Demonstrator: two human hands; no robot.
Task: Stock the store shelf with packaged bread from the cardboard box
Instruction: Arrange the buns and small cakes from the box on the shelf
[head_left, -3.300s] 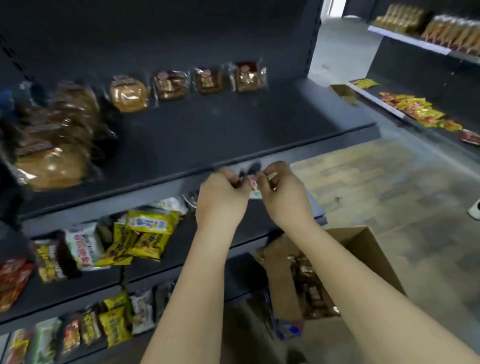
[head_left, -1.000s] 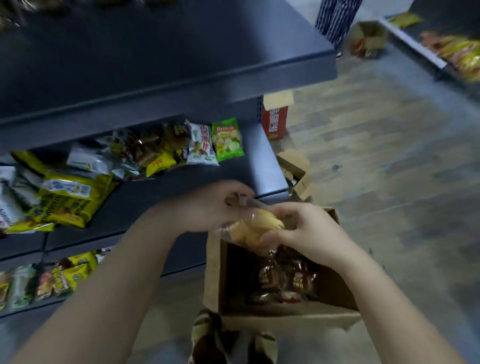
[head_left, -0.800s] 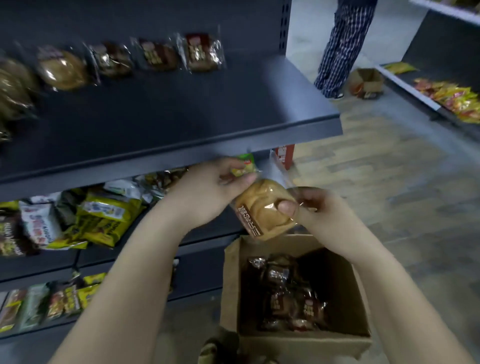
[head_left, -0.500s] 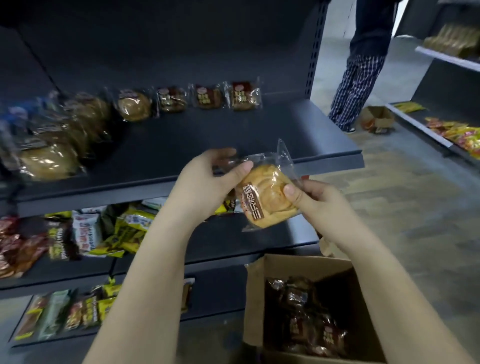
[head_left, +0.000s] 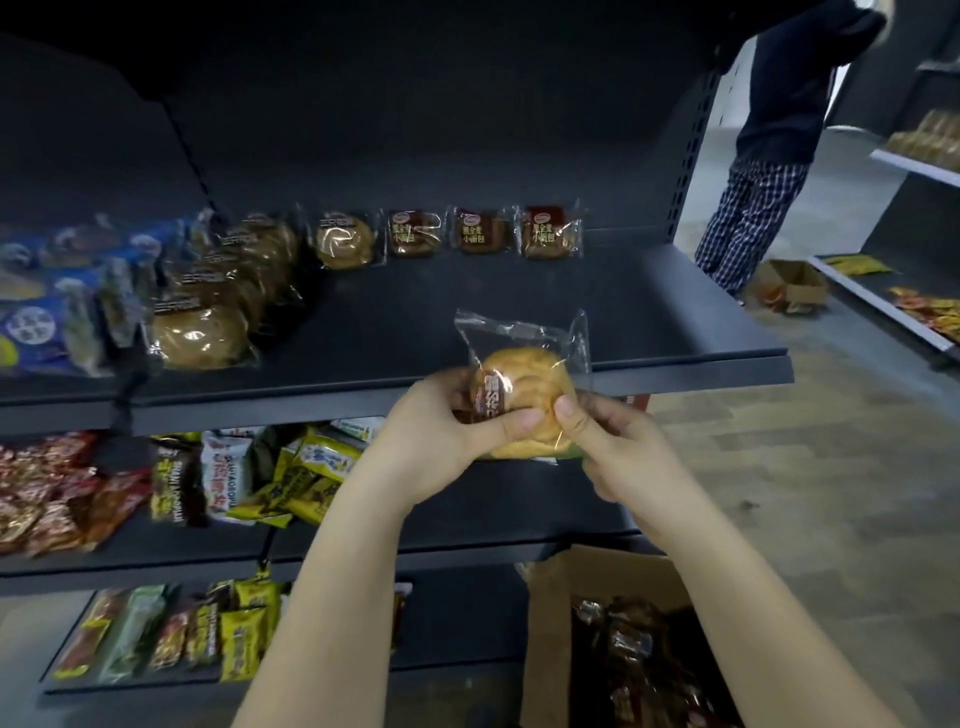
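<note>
Head view. Left hand (head_left: 441, 431) and right hand (head_left: 621, 449) both grip one bread packet (head_left: 519, 395): a round golden bun in clear wrap, brown label strip facing the camera. Left thumb lies across the lower front of the bun. Right thumb pinches the wrap at its lower right. Packet is upright, sealed end up, held at the front edge of the upper shelf (head_left: 493, 296), right of its middle. Cannot tell whether it touches the shelf.

Along the shelf's back edge: one similar bun packet (head_left: 345, 240), then three dark bread packets (head_left: 480, 231) to its right, side by side. Toward the left edge: a front-to-back row of bun packets (head_left: 200, 332), with blue packets (head_left: 31, 325) further left.

Cardboard box (head_left: 545, 623) sits below the right forearm, open, with dark wrapped packets (head_left: 634, 649) inside. Lower shelf holds snack bags (head_left: 311, 462). Another person (head_left: 769, 130) stands past the shelf's right end.
</note>
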